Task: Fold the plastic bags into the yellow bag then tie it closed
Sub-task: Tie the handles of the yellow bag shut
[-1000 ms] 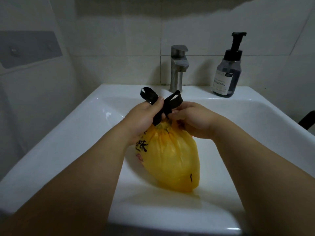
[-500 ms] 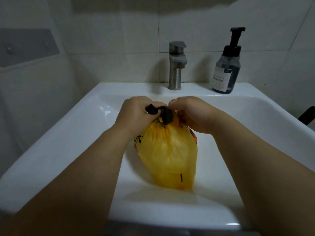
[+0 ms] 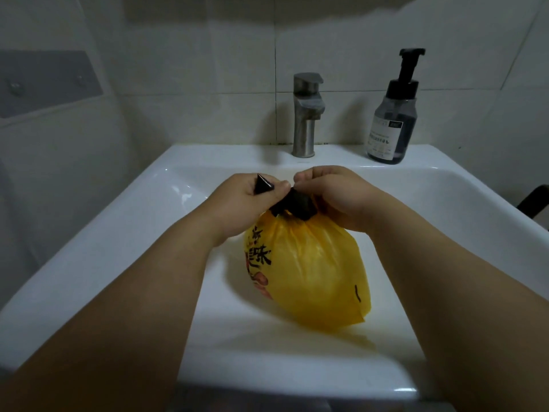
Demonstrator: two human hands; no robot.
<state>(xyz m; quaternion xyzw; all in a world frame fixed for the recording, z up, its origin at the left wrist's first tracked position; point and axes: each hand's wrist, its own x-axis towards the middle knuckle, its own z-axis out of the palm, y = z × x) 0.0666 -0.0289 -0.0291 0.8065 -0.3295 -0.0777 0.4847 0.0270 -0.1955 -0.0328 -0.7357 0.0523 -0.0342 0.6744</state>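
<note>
Both hands pinch the black tie (image 3: 297,205) at the neck of the yellow bag (image 3: 312,272).
The left hand (image 3: 246,200) has its fingers curled round one black end that pokes up past the thumb; the right hand (image 3: 335,197) has its fingers curled on the knot, and the hands nearly touch. The one bag lies in the sink (image 3: 104,233), neck toward the back edge, with bare basin on either side and toward the front rim. On the back rim stand one faucet (image 3: 306,114) at the middle and one pump bottle (image 3: 392,120) near the right corner.
</note>
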